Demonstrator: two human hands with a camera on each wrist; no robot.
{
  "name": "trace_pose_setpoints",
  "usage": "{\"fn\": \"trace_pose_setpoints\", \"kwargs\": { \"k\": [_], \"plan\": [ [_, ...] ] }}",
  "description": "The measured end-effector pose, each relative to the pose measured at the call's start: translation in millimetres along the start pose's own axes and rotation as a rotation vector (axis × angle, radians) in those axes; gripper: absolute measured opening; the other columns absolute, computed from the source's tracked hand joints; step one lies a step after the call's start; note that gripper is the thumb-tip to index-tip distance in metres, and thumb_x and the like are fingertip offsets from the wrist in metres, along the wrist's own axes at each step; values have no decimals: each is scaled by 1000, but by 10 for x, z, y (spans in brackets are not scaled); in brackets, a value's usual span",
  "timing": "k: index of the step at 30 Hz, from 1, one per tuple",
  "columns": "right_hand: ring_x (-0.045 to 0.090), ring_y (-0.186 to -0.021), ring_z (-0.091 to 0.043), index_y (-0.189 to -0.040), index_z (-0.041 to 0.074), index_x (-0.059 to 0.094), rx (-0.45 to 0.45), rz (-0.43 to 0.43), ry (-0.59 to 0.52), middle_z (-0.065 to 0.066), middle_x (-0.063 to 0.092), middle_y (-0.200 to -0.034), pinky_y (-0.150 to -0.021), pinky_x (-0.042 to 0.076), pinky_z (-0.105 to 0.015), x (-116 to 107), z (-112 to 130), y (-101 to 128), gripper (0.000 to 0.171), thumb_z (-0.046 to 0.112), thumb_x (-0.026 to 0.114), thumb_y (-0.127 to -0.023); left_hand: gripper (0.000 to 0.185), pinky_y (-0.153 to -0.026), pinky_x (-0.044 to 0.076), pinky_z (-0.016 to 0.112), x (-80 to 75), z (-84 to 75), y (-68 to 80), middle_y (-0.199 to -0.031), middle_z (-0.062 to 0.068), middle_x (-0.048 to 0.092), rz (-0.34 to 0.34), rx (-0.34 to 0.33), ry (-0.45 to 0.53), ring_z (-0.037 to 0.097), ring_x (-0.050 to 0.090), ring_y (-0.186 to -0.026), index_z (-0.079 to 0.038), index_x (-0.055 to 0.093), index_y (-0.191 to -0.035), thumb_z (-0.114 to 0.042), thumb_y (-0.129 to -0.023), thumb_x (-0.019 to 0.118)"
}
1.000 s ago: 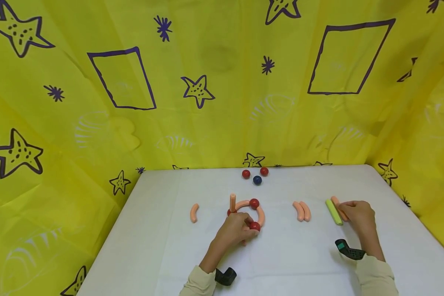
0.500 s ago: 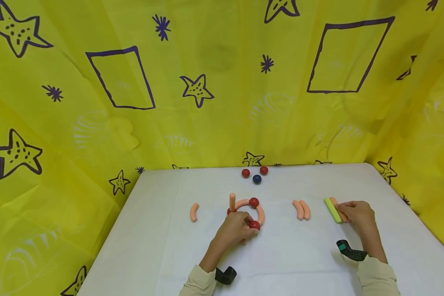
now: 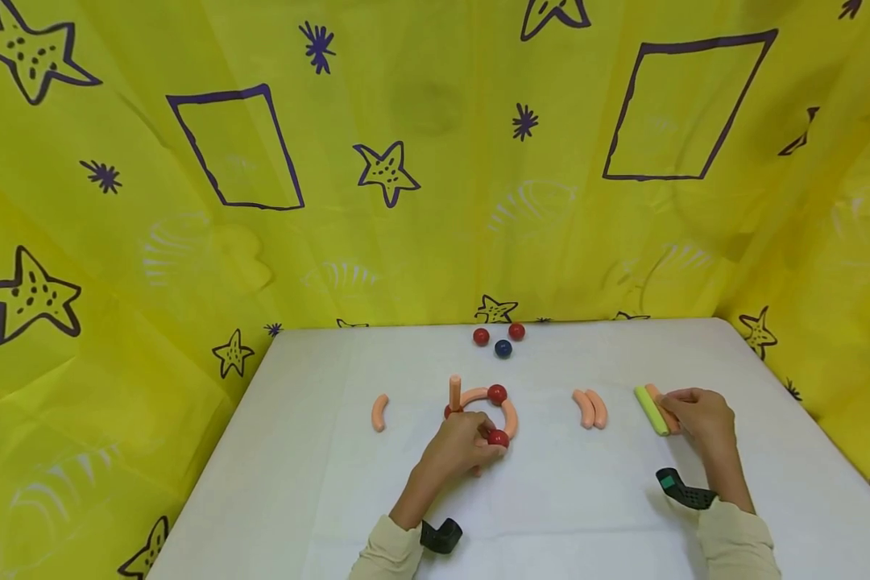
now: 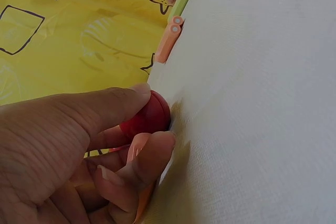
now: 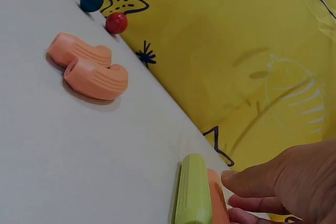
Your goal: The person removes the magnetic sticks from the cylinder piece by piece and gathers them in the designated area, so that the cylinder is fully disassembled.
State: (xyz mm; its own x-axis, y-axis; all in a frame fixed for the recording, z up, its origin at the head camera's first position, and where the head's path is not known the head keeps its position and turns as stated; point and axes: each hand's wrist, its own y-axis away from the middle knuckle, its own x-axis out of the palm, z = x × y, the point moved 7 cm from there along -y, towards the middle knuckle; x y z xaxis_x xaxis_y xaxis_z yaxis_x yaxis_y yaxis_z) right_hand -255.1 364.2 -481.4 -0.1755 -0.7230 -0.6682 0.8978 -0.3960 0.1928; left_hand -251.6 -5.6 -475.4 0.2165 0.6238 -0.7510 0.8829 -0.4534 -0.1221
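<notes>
In the head view, a ring of curved orange pieces [image 3: 510, 419] and red balls lies on the white table [image 3: 551, 499]. My left hand [image 3: 453, 445] pinches the ring's front red ball [image 3: 498, 438] between thumb and fingers, hiding the ring's near left part. An orange stick [image 3: 455, 391] stands upright at a red ball on the ring's left. To the right, my right hand [image 3: 706, 415] pinches a straight orange stick [image 5: 216, 195] that lies along a green stick [image 3: 651, 411]. The hand covers part of the orange stick.
Two curved orange pieces [image 3: 589, 409] lie side by side between the hands. Another curved piece [image 3: 379, 412] is left of the ring. Two red balls [image 3: 516, 331] and a blue ball [image 3: 503, 349] sit near the back edge, before a yellow patterned curtain [image 3: 435, 242].
Both hands keep their grips in nearly the same places. The orange stick under the right hand and the green stick look slightly closer together than before; the head view has shifted a little.
</notes>
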Motion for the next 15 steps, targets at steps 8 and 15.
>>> {"fn": "trace_pose_setpoints", "kwargs": {
  "k": [8, 15],
  "plan": [
    [52, -77, -27, -105, -2, 59, -127, -218, 31, -19, 59, -93, -56, 37, -32, -17, 257, 51, 52, 45, 54, -85, 24, -44, 39, 17, -32, -10, 10, -67, -9, 54, 2, -5, -9, 0, 44, -38, -10, 67, -89, -29, -75, 72],
    [51, -67, -14, -86, 7, 63, -463, -329, -87, -4, 61, -73, -52, 41, -33, 110, 743, 178, 34, 40, 62, -82, 28, -52, 41, 15, -116, -110, -7, -83, -5, 64, -35, 25, -105, 0, 51, -50, -11, 67, -90, -34, -74, 72]
  ]
}}
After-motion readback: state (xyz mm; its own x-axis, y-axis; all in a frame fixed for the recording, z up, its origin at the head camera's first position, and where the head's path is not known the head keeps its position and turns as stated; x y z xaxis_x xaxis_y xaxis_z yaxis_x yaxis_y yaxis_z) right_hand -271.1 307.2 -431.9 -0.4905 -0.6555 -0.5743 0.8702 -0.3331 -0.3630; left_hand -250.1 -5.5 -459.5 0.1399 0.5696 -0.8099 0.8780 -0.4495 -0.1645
